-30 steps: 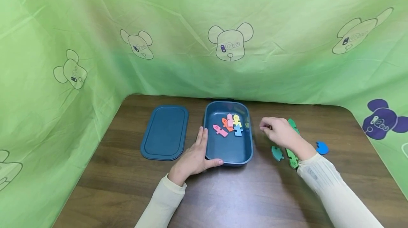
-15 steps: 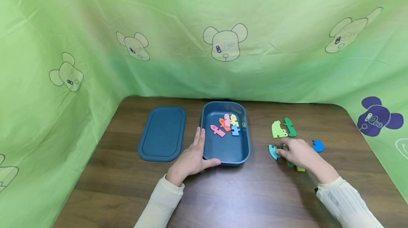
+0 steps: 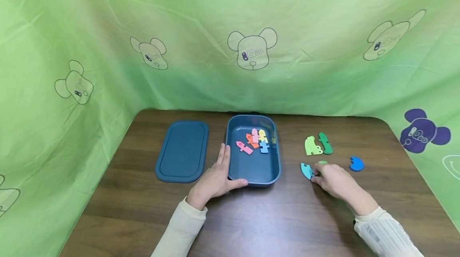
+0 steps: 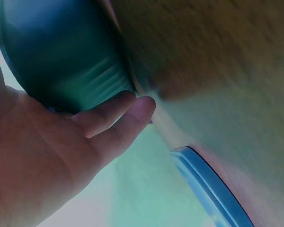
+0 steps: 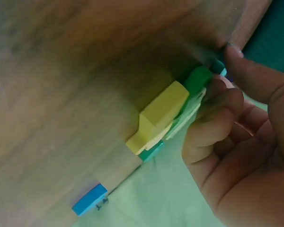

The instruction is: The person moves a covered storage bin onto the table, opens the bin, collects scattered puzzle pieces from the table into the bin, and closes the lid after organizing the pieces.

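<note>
A dark blue lunch box (image 3: 253, 169) stands uncovered, with several pink, orange, yellow and blue puzzle pieces (image 3: 244, 148) inside. My left hand (image 3: 214, 181) rests against its left wall, fingers straight, thumb over the front rim; the left wrist view shows the fingers (image 4: 120, 125) along the outside. To the right, my right hand (image 3: 338, 182) pinches the edge of a teal puzzle piece (image 3: 306, 170) on the table. Beside that hand, the right wrist view shows a yellow piece (image 5: 163, 111) with green ones, which the hand mostly hides in the head view.
The flat blue lid (image 3: 182, 151) lies left of the box. Light green (image 3: 312, 147) and dark green (image 3: 325, 143) puzzle pieces lie beyond my right hand, a blue piece (image 3: 356, 164) to its right. A green patterned curtain (image 3: 215, 81) hangs behind the wooden table (image 3: 244, 225).
My right hand has moved from beside the box towards me, over the loose pieces, and its fingertips have closed on the teal piece. The left hand stays at the box.
</note>
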